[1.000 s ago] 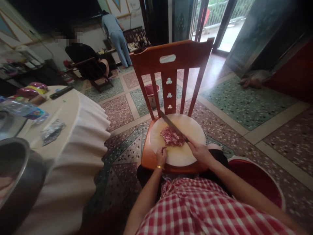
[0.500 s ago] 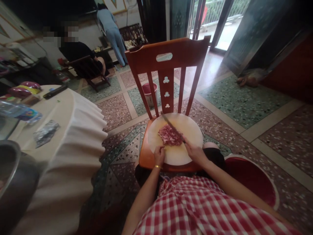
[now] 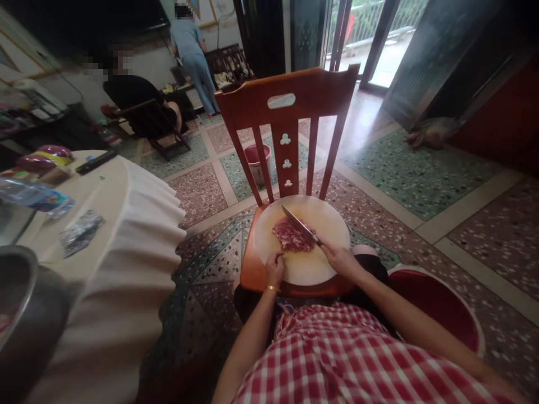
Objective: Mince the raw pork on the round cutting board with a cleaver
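A round pale cutting board [image 3: 301,270] lies on the seat of a wooden chair [image 3: 251,264] in front of me. On it is a flat heap of chopped red meat [image 3: 290,238]. My right hand [image 3: 342,259] is closed round the handle of a kitchen knife [image 3: 298,223], whose blade slants across the heap with its tip to the far left. My left hand [image 3: 275,269] rests at the board's near left edge, fingers curled close to the meat; whether something is pinched in them is hidden.
To the left, a cloth-covered table [image 3: 113,196] bears a metal pot [image 3: 37,297], a plastic bottle [image 3: 36,193] and a crumpled packet [image 3: 82,233]. A red basin [image 3: 433,308] stands at my right, a bucket [image 3: 257,160] behind the chair. Two people are farther back.
The knife has come down onto the meat, its tip shifting nearer to me, and more of the blade's flat side shows. My left hand has stayed nearly in place.
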